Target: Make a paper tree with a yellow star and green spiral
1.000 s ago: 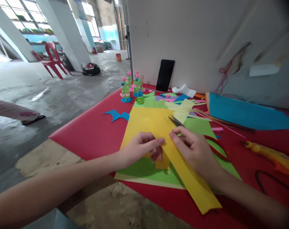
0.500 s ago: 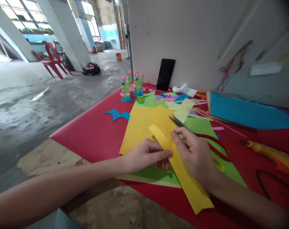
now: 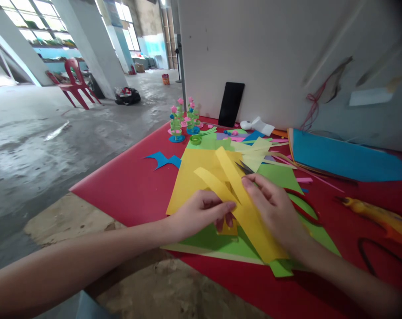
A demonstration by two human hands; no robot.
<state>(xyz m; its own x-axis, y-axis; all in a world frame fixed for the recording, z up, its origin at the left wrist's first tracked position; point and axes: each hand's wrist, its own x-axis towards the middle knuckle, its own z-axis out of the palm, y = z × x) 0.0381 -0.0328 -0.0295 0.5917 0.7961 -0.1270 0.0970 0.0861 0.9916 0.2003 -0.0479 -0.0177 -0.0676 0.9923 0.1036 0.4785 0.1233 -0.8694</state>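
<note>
A yellow paper strip (image 3: 260,237) spans both hands above the sheets, its far end parted into two tongues that meet near its middle. My left hand (image 3: 206,210) is closed, pinching the left tongue between thumb and fingers. On the right tongue, my right hand (image 3: 276,206) is closed with thumb and fingertips at its edge. Beneath my right hand lie red-handled scissors (image 3: 305,208), their dark blades pointing to the back left; part of them is hidden. A larger yellow sheet (image 3: 184,181) rests on green paper (image 3: 284,175). Below my left fingers a small yellow piece (image 3: 229,229) shows.
Blue cut paper (image 3: 163,159) lies at left. Small paper flower models (image 3: 176,126) stand behind, near a green paper coil (image 3: 195,140). A black phone (image 3: 231,104) leans on the wall. A yellow glue gun (image 3: 376,212) and blue sheets (image 3: 340,153) are at right.
The yellow strip's two tongues have spread apart, and its near end has drawn up and away from me. My right hand has shifted slightly right; my left hand stays nearly in place.
</note>
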